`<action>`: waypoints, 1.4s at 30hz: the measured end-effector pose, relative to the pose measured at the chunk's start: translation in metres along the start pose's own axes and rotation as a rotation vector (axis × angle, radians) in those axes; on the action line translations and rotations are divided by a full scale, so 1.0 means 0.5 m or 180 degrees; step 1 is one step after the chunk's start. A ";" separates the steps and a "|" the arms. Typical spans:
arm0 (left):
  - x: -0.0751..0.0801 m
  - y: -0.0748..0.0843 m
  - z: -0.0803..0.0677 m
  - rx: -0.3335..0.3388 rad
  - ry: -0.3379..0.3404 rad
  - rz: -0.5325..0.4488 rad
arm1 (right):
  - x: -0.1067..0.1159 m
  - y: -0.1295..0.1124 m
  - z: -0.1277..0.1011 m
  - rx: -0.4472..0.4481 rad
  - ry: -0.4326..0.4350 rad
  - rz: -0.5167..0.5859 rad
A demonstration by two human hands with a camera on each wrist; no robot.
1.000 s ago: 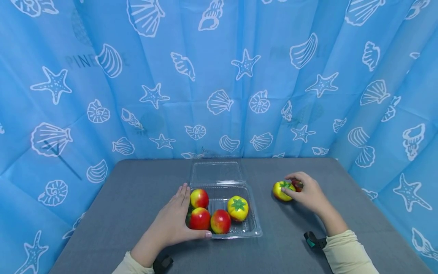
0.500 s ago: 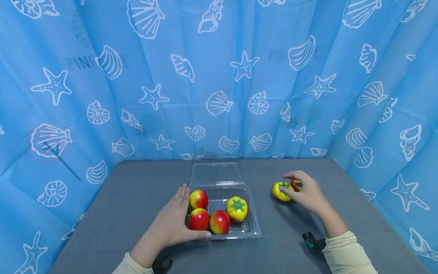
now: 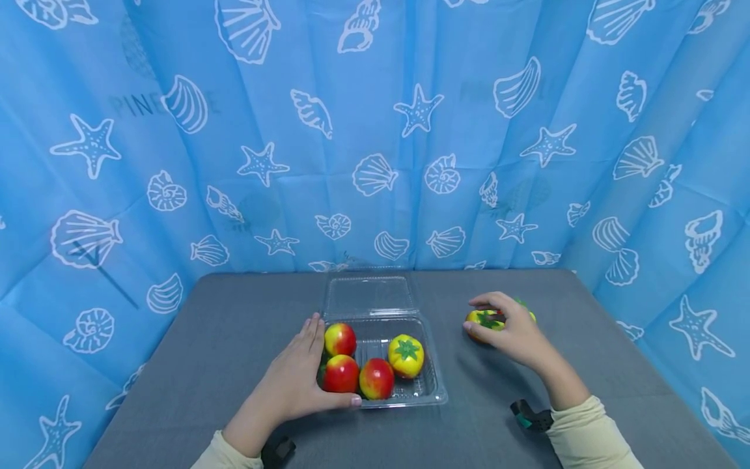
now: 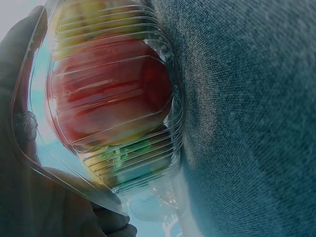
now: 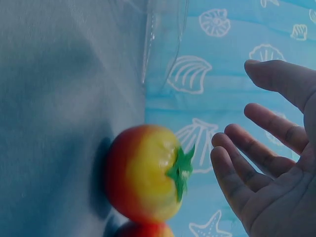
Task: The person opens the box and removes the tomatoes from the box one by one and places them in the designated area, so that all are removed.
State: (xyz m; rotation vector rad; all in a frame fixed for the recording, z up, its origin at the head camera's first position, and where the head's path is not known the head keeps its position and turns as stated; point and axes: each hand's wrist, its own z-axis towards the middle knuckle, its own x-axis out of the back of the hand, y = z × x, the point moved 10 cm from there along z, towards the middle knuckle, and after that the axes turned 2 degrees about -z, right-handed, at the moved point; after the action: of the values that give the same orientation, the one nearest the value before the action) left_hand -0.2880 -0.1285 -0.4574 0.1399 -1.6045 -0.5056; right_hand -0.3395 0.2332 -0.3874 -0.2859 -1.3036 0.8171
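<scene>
In the head view, my left hand (image 3: pixel 293 374) rests against the left side of a clear plastic clamshell box (image 3: pixel 436 383); straight fingers lie along that side and the thumb along the front rim. Inside are several red-and-yellow toy fruits (image 3: pixel 377 379), and one toy tomato (image 3: pixel 406 356) shows its green star-shaped leaf. My right hand (image 3: pixel 515 335) hovers over another toy tomato (image 3: pixel 484 318), partly hidden by the fingers. The right wrist view shows the fingers spread and apart from that tomato (image 5: pixel 143 173). A further fruit (image 3: pixel 532 316) is mostly hidden behind the hand.
The box's clear lid (image 3: pixel 370 296) lies folded back toward the curtain. A grey cloth (image 3: pixel 246 306) covers the table. Behind it hangs a blue curtain (image 3: pixel 375 215) with white shell prints.
My right hand has shifted slightly left over the nearer toy tomato, uncovering the green leaf and edge of the fruit behind. The left hand and the box look unmoved.
</scene>
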 end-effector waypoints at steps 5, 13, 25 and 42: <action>0.000 0.000 0.000 -0.0012 0.0011 -0.0017 | -0.019 -0.024 0.000 0.0170 -0.0029 0.0152; 0.000 -0.001 0.000 -0.0001 0.0021 -0.0015 | -0.060 -0.058 -0.005 0.0302 -0.0199 0.0142; -0.001 -0.002 0.001 -0.0001 -0.0004 -0.0042 | -0.119 -0.111 -0.012 0.0553 -0.0396 0.0296; 0.001 0.000 -0.001 -0.0004 -0.0007 -0.0038 | -0.172 -0.122 -0.021 0.0736 -0.0585 0.0174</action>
State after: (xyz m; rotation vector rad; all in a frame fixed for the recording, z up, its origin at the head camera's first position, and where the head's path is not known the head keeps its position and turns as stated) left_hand -0.2878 -0.1291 -0.4568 0.1483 -1.6062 -0.5162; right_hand -0.3106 0.1355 -0.4161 -0.0635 -1.3611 1.0504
